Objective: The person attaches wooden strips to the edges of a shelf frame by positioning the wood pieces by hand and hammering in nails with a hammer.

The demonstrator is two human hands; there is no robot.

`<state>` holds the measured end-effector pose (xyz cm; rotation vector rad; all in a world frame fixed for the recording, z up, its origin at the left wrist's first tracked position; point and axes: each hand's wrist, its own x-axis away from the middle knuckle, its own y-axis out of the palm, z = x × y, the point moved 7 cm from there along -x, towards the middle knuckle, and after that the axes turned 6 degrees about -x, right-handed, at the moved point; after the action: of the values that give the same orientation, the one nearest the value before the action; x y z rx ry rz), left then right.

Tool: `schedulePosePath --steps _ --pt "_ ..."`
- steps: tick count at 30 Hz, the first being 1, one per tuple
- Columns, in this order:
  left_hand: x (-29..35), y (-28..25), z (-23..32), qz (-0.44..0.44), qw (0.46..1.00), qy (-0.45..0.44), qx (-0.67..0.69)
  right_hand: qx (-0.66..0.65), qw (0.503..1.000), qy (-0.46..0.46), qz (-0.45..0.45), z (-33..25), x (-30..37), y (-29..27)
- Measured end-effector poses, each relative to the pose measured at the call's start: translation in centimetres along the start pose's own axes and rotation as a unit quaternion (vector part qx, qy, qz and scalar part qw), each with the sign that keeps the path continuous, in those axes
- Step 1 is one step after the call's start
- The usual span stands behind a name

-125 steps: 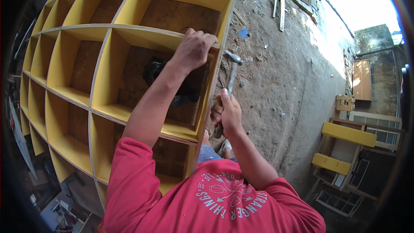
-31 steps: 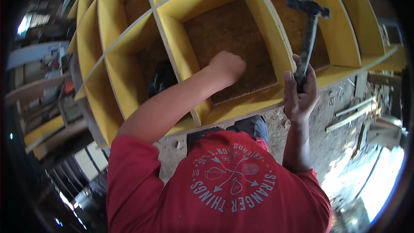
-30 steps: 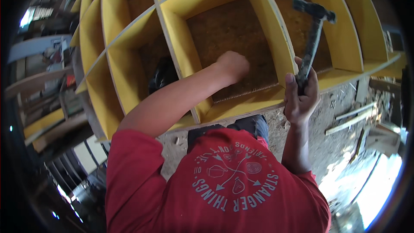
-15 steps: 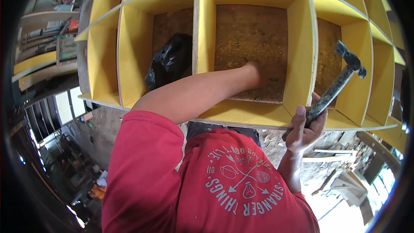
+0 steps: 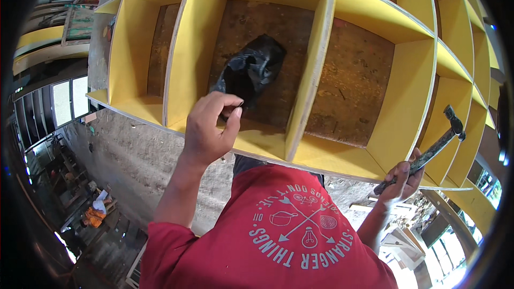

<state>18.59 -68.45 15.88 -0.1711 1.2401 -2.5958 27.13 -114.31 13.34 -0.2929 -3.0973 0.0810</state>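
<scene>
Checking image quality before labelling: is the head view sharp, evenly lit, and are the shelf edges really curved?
Head view: fisheye bends the yellow shelf unit edges toward the rim; left hand and hammer fairly sharp; lower right corner blown out; black bag lacks detail.

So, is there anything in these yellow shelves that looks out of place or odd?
Only the crumpled black plastic bag lying in one compartment of the yellow shelf unit, just beyond the left hand. The other visible compartments show nothing inside. The right hand grips a hammer.

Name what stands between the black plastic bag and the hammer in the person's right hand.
In the head view, an upright yellow divider and an empty brown-backed compartment separate the black plastic bag from the hammer held in the right hand.
</scene>
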Motion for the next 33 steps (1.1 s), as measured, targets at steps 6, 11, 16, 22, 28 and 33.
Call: schedulePosePath --steps 6,11,16,22,28,33 --pt "0.9 0.8 -1.9 0.022 0.998 0.047 0.044 0.058 0.998 0.002 0.015 -0.6 0.2 0.3" --pt "1.1 0.7 -1.7 0.035 0.991 0.104 0.076 0.065 0.997 -0.009 0.027 -0.7 0.4 0.1" --pt "0.9 0.8 -1.5 -0.001 0.986 0.124 0.109 0.047 0.998 -0.011 0.040 0.1 0.2 -0.8" --pt "1.3 1.2 -0.5 -0.033 0.983 0.146 0.103 0.053 0.997 -0.007 0.062 -0.7 0.2 -0.5" --pt "1.6 1.7 -0.1 -0.028 0.986 0.161 0.032 0.045 0.993 0.104 0.029 -4.2 3.6 4.5" --pt "2.0 1.7 0.1 -0.038 0.988 0.151 -0.006 -0.021 0.940 0.328 -0.093 -5.4 11.3 6.2"
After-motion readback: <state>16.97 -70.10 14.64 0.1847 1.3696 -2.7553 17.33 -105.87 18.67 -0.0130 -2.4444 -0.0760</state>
